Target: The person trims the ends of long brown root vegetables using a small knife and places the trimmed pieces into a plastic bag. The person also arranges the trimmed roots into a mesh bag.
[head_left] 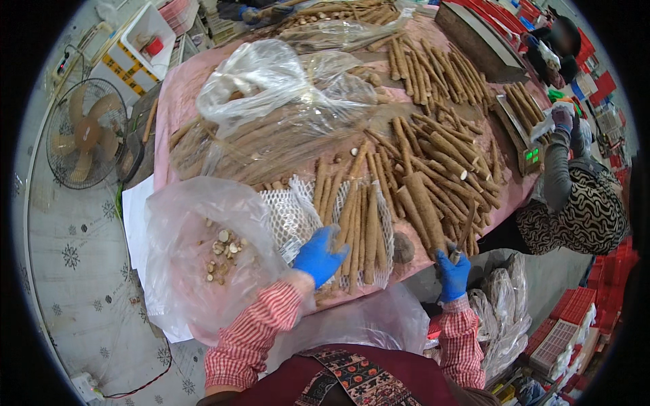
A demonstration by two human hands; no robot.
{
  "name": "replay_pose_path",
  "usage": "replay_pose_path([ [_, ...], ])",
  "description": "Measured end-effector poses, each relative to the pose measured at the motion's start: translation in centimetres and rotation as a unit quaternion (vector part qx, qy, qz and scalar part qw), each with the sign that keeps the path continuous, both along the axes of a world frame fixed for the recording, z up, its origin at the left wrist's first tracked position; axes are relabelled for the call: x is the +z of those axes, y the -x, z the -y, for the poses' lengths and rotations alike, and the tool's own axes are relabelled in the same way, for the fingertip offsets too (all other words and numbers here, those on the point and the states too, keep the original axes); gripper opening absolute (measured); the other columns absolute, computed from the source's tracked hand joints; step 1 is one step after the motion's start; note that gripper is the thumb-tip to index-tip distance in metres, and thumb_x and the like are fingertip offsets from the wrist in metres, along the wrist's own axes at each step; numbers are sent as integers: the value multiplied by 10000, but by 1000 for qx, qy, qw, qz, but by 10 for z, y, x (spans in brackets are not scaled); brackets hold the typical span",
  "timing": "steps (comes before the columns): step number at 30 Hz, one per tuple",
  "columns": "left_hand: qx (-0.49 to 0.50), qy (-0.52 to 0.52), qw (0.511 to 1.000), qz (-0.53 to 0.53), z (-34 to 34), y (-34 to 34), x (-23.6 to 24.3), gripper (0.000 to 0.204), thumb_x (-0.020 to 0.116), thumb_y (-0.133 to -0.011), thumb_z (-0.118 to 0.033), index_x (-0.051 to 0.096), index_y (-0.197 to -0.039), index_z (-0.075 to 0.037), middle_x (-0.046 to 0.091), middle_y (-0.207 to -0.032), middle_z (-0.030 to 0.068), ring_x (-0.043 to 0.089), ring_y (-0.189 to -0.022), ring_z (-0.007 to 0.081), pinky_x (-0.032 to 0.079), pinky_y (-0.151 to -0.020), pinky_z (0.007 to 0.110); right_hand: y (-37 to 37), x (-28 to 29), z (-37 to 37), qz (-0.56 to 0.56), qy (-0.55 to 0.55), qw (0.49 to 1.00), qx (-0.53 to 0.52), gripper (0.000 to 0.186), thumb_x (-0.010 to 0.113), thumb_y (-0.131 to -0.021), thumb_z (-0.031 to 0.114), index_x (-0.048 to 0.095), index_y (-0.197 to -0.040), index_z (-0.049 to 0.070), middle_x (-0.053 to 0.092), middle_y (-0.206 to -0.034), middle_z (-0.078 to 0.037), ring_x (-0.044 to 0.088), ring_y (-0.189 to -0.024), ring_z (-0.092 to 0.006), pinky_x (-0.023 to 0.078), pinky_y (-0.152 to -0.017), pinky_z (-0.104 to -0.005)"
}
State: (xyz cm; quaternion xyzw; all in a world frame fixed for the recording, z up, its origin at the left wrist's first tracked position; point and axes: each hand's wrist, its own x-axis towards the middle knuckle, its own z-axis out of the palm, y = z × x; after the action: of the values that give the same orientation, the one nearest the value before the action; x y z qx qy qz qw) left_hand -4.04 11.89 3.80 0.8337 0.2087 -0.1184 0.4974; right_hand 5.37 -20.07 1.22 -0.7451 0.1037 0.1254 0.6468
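Nearest the camera, a patterned strap (365, 380) crosses the wearer's maroon garment (281, 380), with red-checked sleeves reaching forward on both sides. Both hands wear blue gloves.

On the near side of the pink-covered table (164, 162), the left hand (319, 257) has its fingers bent at the left side of a row of long brown roots (372, 233); I cannot tell whether it grips one or only rests against them. These roots lie side by side, pointing away from the wearer, on white foam netting (288, 213). The right hand (453, 276), at the near right edge, has its fingers closed around a slim handle-like piece (456, 257), whose kind I cannot make out, just beside the near end of a thick root (421, 210).

Left of the netting, a cloudy plastic bag (179, 210) lies spread, with pale cut pieces (223, 247) showing in it. Farther right is a large loose pile of roots (450, 152); farther away, clear plastic sheeting (250, 74) covers more. Far right, another person (579, 203) stands by a scale (531, 159) with a green-lit display. A fan (86, 135) stands at far left.
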Motion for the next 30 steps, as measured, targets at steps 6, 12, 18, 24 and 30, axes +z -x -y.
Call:
replay_pose_path([
  [6, 24, -116, 980, -158, 24, -57, -60, 676, 604, -890, -393, 387, -1392, 4, 490, -1343, 281, 513, -1222, 397, 428, -1015, 421, -33, -58, 32, 255, 240, 936, 26, 431, 772, -777, 70, 621, -1178, 28, 644, -1002, -88, 634, -936, -254, 497, -852, -311],
  [12, 92, 23, 992, -88, 17, -38, -83, 623, 623, -897, -358, 429, -1357, 13, 603, -1204, 237, 611, -1073, 336, 489, -919, 401, -34, -76, 26, 275, 304, 911, 54, 386, 751, -790, 79, 628, -1153, 35, 584, -1156, -136, 597, -1044, -295, 470, -901, -327],
  [18, 198, 286, 938, -6, 7, 0, 29, 438, 535, -985, -221, 441, -1364, -21, 603, -879, 48, 557, -715, 80, 468, -630, 225, -41, -42, -2, 256, 198, 943, 74, 163, 672, -878, 52, 598, -1012, -4, 585, -1022, -84, 572, -920, -179, 457, -831, -278],
  [24, 190, 34, 974, 121, -17, 90, 74, 443, 593, -945, -162, 476, -1350, -27, 623, -940, 53, 564, -787, 87, 482, -699, 240, -19, 79, -136, 261, 83, 895, 352, 134, 685, -858, 96, 574, -875, 21, 528, -786, -114, 556, -691, -234, 453, -643, -284],
  [30, 277, -91, 943, 158, -33, 179, 82, 408, 652, -890, -112, 560, -1277, -22, 655, -1115, 126, 642, -952, 182, 517, -818, 307, 31, 116, -231, 357, 158, 746, 539, 173, 732, -772, 218, 618, -798, 91, 591, -743, -107, 610, -619, -325, 485, -545, -390],
])
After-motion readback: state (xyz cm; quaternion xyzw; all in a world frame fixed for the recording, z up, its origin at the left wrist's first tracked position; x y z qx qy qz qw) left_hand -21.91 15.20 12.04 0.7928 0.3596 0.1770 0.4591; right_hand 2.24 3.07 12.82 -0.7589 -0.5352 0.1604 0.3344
